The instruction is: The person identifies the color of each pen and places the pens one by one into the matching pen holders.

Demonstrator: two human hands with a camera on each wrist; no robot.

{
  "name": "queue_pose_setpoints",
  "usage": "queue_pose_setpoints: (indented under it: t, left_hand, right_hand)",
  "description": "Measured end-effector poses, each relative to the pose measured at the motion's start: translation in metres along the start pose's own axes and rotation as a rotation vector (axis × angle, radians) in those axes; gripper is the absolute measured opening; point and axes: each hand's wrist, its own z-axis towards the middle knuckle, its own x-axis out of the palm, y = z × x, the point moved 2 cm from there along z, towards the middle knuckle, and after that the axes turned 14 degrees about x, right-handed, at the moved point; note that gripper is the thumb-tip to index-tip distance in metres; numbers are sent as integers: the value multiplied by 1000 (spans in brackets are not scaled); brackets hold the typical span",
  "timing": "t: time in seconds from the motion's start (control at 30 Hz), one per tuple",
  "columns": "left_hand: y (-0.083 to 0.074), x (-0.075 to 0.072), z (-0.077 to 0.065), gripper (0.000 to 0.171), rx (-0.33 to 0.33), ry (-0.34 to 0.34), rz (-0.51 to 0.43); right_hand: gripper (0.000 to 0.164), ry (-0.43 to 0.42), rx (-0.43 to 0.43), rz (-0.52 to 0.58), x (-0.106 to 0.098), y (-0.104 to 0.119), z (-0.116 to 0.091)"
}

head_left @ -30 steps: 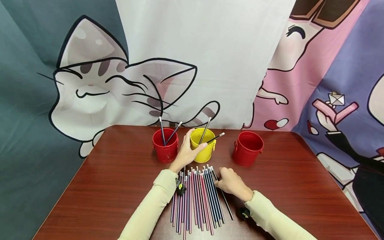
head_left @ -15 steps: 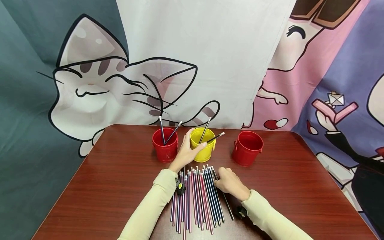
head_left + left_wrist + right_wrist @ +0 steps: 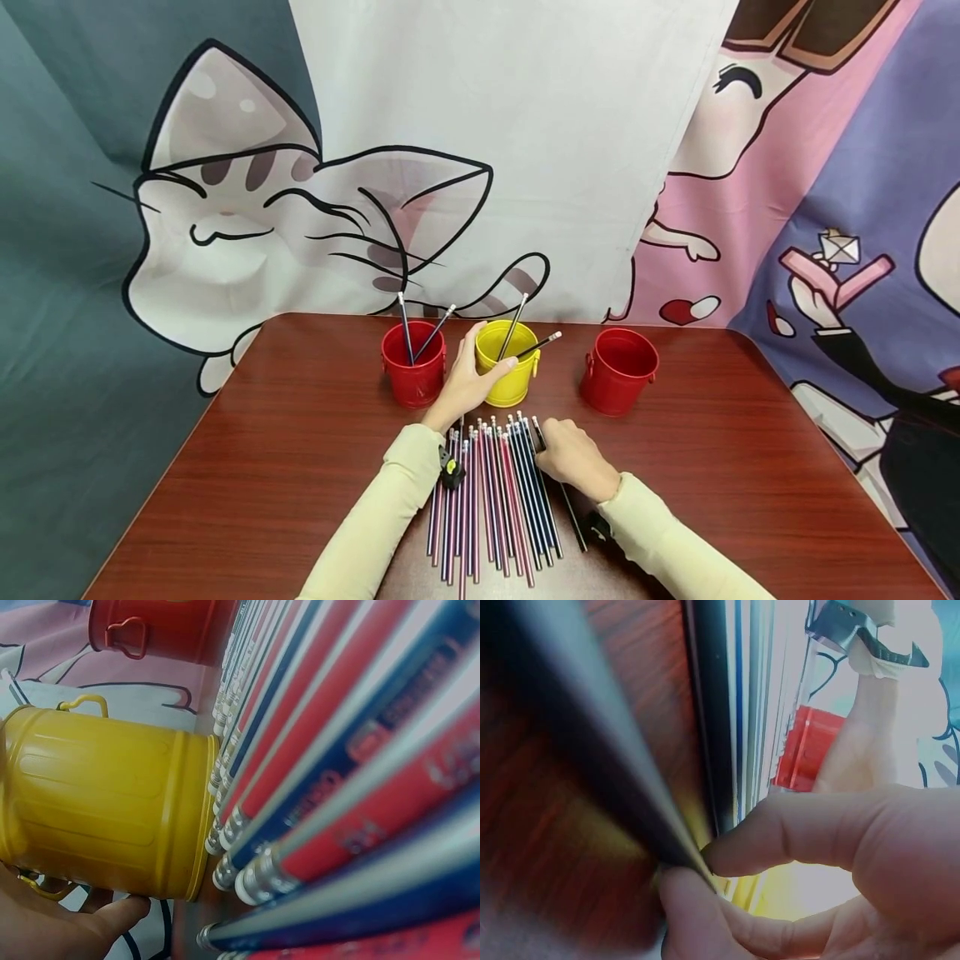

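Note:
My left hand (image 3: 468,379) holds the yellow bucket (image 3: 512,387) from its left side, the thumb across the front. In the left wrist view, fingers (image 3: 124,911) lie against the yellow bucket (image 3: 105,802) near its handle. Two dark pencils lean inside this bucket. My right hand (image 3: 573,457) pinches a black pencil (image 3: 573,518) between thumb and forefinger at the right end of a row of pencils (image 3: 487,500). The right wrist view has the black pencil (image 3: 607,727) close up, tilted and blurred, with its pinched part between the fingertips.
Left of the yellow bucket stands a red bucket (image 3: 412,387) with two dark pencils in it. Another red bucket (image 3: 617,387) stands to the right, with no pencils showing. The brown table (image 3: 247,467) meets a printed cloth (image 3: 525,167) at its back edge.
The black pencil's eraser end has shifted slightly right, apart from the row. My right wrist has moved a little left. My left hand and the buckets stay put.

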Motion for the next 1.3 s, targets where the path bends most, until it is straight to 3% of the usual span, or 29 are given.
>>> queue_pose_setpoints:
  t: [0.3,0.8,0.9,1.1,1.3]
  left_hand:
    - [1,-1,0,79,3,2,0]
    - [2,1,0,79,16,-12,-22]
    - [3,1,-1,79,16,-4,-19]
    - [3,0,-2,79,23,-8,-27]
    - [2,-1,-1,79,25,1,-35]
  right_hand:
    - [26,22,27,91,-3,-4,6]
    - [14,-180,3,464,-35,-8,-4]
    - [15,-267,-55,551,-40,-7,-8]
    - [19,-435,-251,705,-45,-3,-13]
    - [22,-528,-381,730,-48,-1,-17]
